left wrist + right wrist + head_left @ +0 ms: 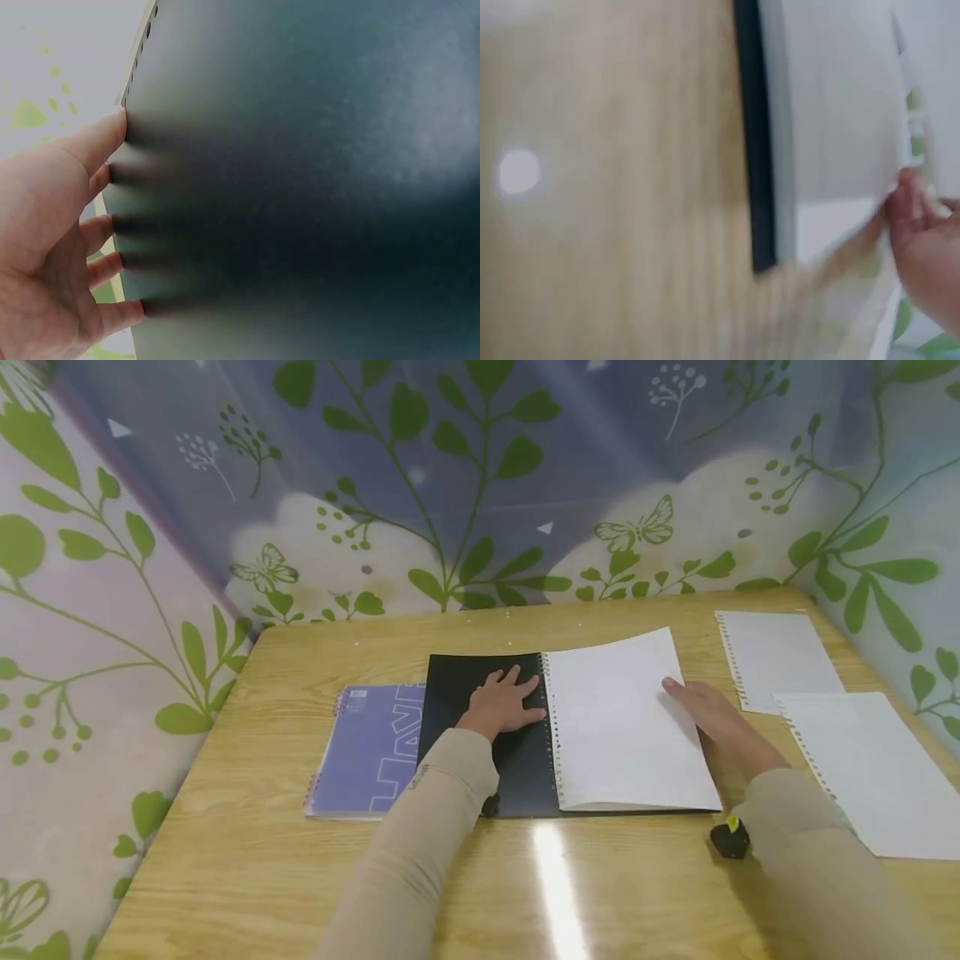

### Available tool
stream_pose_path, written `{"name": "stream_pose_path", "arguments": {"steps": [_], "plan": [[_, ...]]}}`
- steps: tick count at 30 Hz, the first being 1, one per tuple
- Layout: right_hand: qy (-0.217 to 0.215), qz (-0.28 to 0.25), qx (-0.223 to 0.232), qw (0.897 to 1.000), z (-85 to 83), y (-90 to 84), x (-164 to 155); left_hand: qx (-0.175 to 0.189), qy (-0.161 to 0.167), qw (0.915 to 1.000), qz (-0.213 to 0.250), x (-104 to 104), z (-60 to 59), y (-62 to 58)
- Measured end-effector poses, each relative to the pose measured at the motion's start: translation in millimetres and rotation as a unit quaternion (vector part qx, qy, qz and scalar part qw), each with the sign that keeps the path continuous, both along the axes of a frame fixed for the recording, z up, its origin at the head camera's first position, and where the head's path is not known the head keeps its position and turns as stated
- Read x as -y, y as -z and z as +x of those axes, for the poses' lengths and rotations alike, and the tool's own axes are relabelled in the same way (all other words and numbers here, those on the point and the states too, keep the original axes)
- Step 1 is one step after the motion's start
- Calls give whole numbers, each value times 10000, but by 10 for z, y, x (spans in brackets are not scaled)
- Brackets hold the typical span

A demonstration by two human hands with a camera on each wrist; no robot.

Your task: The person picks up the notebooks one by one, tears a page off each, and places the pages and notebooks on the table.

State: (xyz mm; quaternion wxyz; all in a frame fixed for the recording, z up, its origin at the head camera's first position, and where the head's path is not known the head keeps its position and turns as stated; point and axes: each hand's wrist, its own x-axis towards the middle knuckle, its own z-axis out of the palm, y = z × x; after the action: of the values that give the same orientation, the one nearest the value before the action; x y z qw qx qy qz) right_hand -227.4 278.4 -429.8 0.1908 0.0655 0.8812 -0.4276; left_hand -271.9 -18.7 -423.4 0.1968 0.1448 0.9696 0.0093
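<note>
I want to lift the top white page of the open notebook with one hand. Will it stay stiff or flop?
Probably floppy: the white page is one thin sheet, its far corner already lifted. Bound at the spiral rings, it should swing over rather than slide. It looks light; the left hand presses the black cover flat.

black cover (480, 693), white page (622, 727), purple notebook (367, 752)

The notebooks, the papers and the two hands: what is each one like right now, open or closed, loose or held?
Black notebook: open, flat on the table.
Purple notebook: closed, partly under the black one.
Two loose sheets: torn out, lying flat.
Left hand: pressing flat on the black cover.
Right hand: at the white page's right edge.
</note>
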Motion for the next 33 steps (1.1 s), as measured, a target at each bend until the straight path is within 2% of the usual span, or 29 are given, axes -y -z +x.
{"name": "stream_pose_path", "arguments": {"steps": [4, 8, 13, 15, 18, 33], "plan": [[-120, 524, -305, 9981, 217, -93, 31, -10, -39, 10000, 70, 2, 18, 11], [-147, 1004, -748, 9920, 488, -98, 118, 63, -101, 9999, 79, 12, 42, 25], [-364, 1563, -1591, 9741, 699, -68, 175, 27, -103, 9998, 142, 11, 35, 11], [-292, 1474, -1778, 9725, 729, -58, 171, -17, -89, 9997, 232, 6, 25, -4], [-163, 1340, -1813, 9741, 744, -33, 148, -46, -85, 9995, 302, 2, 12, -18], [311, 860, -1432, 9855, 714, 80, 146, 154, 42, 9995, 274, 24, -10, -15]]}}
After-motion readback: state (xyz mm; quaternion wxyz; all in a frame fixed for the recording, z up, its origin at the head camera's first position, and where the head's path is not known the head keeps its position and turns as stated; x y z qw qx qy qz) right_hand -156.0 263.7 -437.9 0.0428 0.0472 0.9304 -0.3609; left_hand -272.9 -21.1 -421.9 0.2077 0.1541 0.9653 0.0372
